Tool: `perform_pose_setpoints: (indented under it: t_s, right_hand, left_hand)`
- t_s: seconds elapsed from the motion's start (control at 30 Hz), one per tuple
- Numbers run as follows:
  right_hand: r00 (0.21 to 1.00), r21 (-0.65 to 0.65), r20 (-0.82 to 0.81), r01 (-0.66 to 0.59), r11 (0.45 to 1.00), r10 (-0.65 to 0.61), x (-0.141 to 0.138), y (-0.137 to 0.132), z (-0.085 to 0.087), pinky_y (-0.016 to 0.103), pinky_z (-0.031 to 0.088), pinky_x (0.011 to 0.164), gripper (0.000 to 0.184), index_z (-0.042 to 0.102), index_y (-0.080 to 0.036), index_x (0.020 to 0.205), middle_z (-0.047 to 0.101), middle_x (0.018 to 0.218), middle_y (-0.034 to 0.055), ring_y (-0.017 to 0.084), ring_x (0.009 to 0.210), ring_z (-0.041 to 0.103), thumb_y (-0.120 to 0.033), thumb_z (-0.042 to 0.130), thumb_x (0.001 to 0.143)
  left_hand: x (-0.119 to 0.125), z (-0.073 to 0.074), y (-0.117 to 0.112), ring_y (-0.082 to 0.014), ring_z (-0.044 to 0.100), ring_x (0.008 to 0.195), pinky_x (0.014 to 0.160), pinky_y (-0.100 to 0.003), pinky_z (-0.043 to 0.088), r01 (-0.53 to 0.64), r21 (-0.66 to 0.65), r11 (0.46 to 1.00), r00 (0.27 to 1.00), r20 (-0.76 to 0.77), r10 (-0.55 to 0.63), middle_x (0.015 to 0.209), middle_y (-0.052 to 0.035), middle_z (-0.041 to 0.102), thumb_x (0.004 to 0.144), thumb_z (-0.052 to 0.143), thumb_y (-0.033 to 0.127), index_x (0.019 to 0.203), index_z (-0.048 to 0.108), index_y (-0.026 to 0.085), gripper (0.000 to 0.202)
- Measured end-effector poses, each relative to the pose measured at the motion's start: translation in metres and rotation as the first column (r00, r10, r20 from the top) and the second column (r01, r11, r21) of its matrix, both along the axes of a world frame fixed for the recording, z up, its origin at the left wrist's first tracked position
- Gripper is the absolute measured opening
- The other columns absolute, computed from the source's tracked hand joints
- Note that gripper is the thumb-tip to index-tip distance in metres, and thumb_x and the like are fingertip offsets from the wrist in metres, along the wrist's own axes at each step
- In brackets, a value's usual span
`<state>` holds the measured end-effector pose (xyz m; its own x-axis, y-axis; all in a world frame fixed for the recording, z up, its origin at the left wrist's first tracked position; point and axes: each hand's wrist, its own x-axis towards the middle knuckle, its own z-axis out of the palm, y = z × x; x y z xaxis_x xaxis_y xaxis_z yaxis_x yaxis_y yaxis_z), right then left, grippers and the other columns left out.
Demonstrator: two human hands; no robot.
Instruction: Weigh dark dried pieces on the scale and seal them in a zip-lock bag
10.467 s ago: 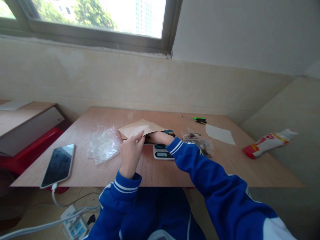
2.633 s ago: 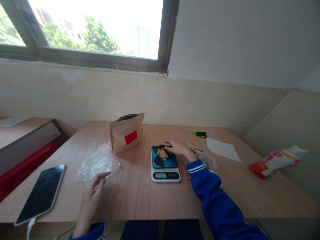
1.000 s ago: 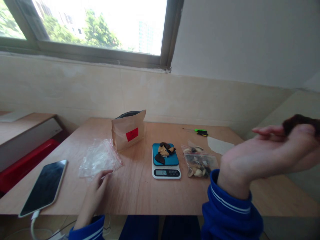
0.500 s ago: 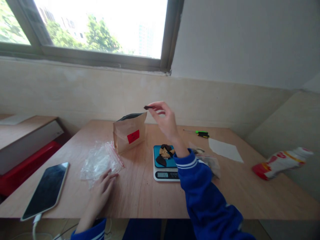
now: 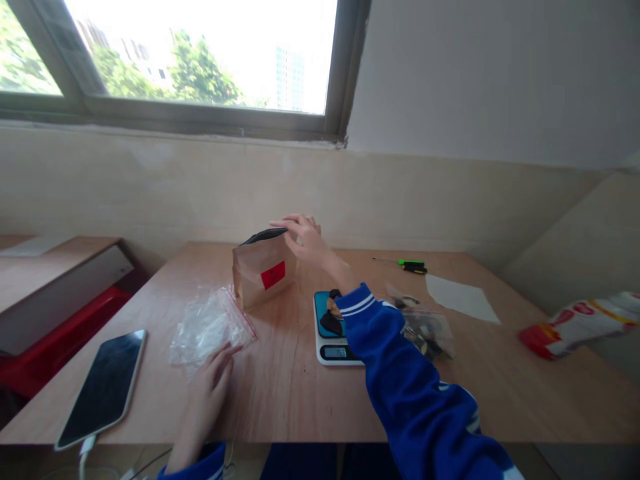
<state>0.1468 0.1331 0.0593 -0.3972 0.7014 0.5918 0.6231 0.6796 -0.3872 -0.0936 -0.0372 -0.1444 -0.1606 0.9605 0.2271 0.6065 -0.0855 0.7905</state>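
Observation:
My right hand (image 5: 303, 240) curves over the top of a standing kraft paper bag (image 5: 263, 277) with a red label and a black inner lining, its fingers at the bag's mouth. Whatever those fingers hold is hidden. My blue sleeve covers most of a digital kitchen scale (image 5: 334, 353), leaving only its display and some dark and tan pieces (image 5: 331, 317) showing. My left hand (image 5: 207, 397) lies open on the wooden table (image 5: 285, 400), its fingertips by a transparent zip bag (image 5: 210, 327).
A zip bag of mixed dark and tan pieces (image 5: 426, 335) lies right of the scale. Further back are a green-handled screwdriver (image 5: 413, 267) and a white paper sheet (image 5: 461, 299). A charging phone (image 5: 103, 390) lies left, and a red-and-white package (image 5: 565, 330) right.
My right hand has dropped from the air onto the paper bag's mouth, and the dark piece in its fingers no longer shows. My left hand has barely moved.

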Motion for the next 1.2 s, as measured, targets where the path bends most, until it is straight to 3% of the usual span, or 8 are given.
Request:
perform_pose_setpoints:
  t_s: [0.13, 0.33, 0.5, 0.67, 0.8, 0.93, 1.07, 1.2]
  right_hand:
    - [0.944, -0.012, -0.330, 0.020, 1.000, -0.023, 0.040, -0.038, -0.002, 0.036, 0.038, 0.096, 0.032, 0.063, -0.022, 0.115, 0.062, 0.119, 0.0069, 0.020, 0.112, 0.053, -0.018, 0.043, 0.090]
    - [0.647, -0.284, -0.695, 0.153, 0.947, -0.313, 0.084, -0.137, -0.056, 0.030, 0.048, 0.075, 0.020, 0.064, -0.022, 0.101, 0.067, 0.091, 0.0034, 0.016, 0.081, 0.060, -0.031, 0.051, 0.090]
    - [0.514, -0.483, -0.716, 0.123, 0.867, -0.472, 0.084, -0.182, -0.099, 0.028, 0.048, 0.065, 0.019, 0.067, -0.022, 0.090, 0.066, 0.079, 0.0020, 0.015, 0.067, 0.057, -0.036, 0.056, 0.086]
    - [0.504, -0.530, -0.734, -0.005, 0.848, -0.456, 0.073, -0.185, -0.106, 0.027, 0.048, 0.065, 0.020, 0.068, -0.022, 0.085, 0.066, 0.076, 0.0016, 0.014, 0.066, 0.057, -0.037, 0.055, 0.085]
    - [0.602, -0.581, -0.693, -0.138, 0.802, -0.398, 0.050, -0.188, -0.108, 0.028, 0.048, 0.069, 0.026, 0.067, -0.021, 0.094, 0.066, 0.082, 0.0027, 0.015, 0.071, 0.058, -0.042, 0.052, 0.089]
    - [0.635, -0.650, -0.670, -0.253, 0.716, -0.384, 0.010, -0.197, -0.111, 0.030, 0.050, 0.078, 0.037, 0.059, -0.023, 0.113, 0.066, 0.103, 0.0061, 0.017, 0.088, 0.062, -0.050, 0.051, 0.089]
    - [0.558, -0.588, -0.750, -0.319, 0.743, -0.354, -0.019, -0.202, -0.105, 0.030, 0.052, 0.079, 0.037, 0.054, -0.025, 0.116, 0.067, 0.103, 0.0052, 0.018, 0.091, 0.066, -0.050, 0.051, 0.090]
    - [0.572, -0.533, -0.763, -0.296, 0.793, -0.299, -0.014, -0.202, -0.098, 0.033, 0.050, 0.091, 0.033, 0.063, -0.026, 0.112, 0.069, 0.108, 0.0051, 0.019, 0.100, 0.065, -0.046, 0.045, 0.094]
  left_hand:
    - [0.007, 0.010, -0.003, -0.0274, 0.068, 0.089, 0.080, -0.043, 0.053, -0.173, -0.093, 0.981, 0.981, 0.070, 0.180, 0.099, -0.0120, 0.070, 0.084, 0.042, 0.053, 0.110, 0.061, 0.017, 0.049]
    - [0.033, 0.030, 0.002, -0.0311, 0.063, 0.088, 0.079, -0.047, 0.047, -0.417, -0.055, 0.907, 0.856, -0.360, 0.372, 0.096, -0.0117, 0.065, 0.082, 0.047, 0.054, 0.111, 0.061, 0.019, 0.048]
    - [0.049, 0.025, 0.006, -0.0299, 0.061, 0.086, 0.075, -0.042, 0.047, -0.309, -0.044, 0.950, 0.863, -0.434, 0.261, 0.098, -0.0140, 0.058, 0.084, 0.043, 0.056, 0.111, 0.062, 0.016, 0.052]
    - [0.038, 0.028, 0.001, -0.0247, 0.061, 0.071, 0.072, -0.040, 0.049, -0.270, -0.054, 0.961, 0.944, -0.213, 0.253, 0.083, -0.0088, 0.061, 0.086, 0.036, 0.057, 0.098, 0.066, 0.015, 0.052]
    - [0.041, 0.058, -0.009, -0.0196, 0.058, 0.059, 0.063, -0.037, 0.050, -0.159, -0.016, 0.987, 0.983, -0.093, 0.157, 0.086, -0.0073, 0.066, 0.078, 0.046, 0.065, 0.093, 0.068, 0.018, 0.054]
    - [0.070, 0.095, -0.026, -0.0175, 0.060, 0.063, 0.058, -0.031, 0.051, 0.095, 0.065, 0.993, 0.995, -0.036, -0.093, 0.089, -0.0050, 0.068, 0.078, 0.055, 0.059, 0.094, 0.070, 0.023, 0.042]
    - [0.093, 0.112, -0.037, -0.0207, 0.065, 0.083, 0.072, -0.032, 0.055, 0.334, 0.129, 0.934, 0.942, -0.027, -0.333, 0.097, -0.0062, 0.067, 0.081, 0.059, 0.044, 0.110, 0.066, 0.025, 0.035]
    - [0.098, 0.110, -0.038, -0.0219, 0.061, 0.105, 0.091, -0.037, 0.050, 0.412, 0.142, 0.900, 0.910, -0.017, -0.414, 0.115, -0.0076, 0.064, 0.087, 0.056, 0.034, 0.119, 0.059, 0.026, 0.033]
